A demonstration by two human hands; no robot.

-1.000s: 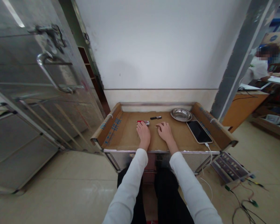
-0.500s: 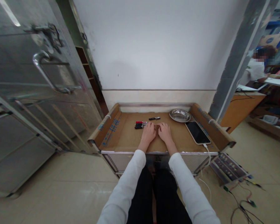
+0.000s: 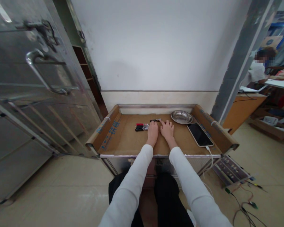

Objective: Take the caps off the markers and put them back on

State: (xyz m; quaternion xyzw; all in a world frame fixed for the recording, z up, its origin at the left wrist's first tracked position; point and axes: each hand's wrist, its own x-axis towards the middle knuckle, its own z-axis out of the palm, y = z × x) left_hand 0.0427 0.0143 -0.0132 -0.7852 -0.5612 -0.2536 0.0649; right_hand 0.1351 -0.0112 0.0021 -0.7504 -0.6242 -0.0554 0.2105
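On the brown cardboard lining (image 3: 129, 143) of a shallow trolley top, a black marker (image 3: 153, 120) lies crosswise near the back. My left hand (image 3: 152, 134) rests with fingers stretched forward, their tips just at the marker's left and middle part. My right hand (image 3: 167, 130) has its fingers spread, and its leftmost finger reaches the marker's right end. Whether either hand presses on the marker is too small to tell. Left of my left hand lie several markers side by side, a red marker (image 3: 140, 124) behind black markers (image 3: 139, 129); my fingers partly cover their right ends.
A round metal dish (image 3: 181, 117) stands at the back right. In front of it lies a phone (image 3: 200, 135) with a white cable (image 3: 212, 157). A metal door (image 3: 38, 72) is on the left. An electrical box (image 3: 231, 170) and wires lie on the floor; a person (image 3: 257, 69) sits far right.
Both hands have moved slightly forward to the single black marker. My right hand's fingers have spread from a curled pose. The camera view has shifted slightly.
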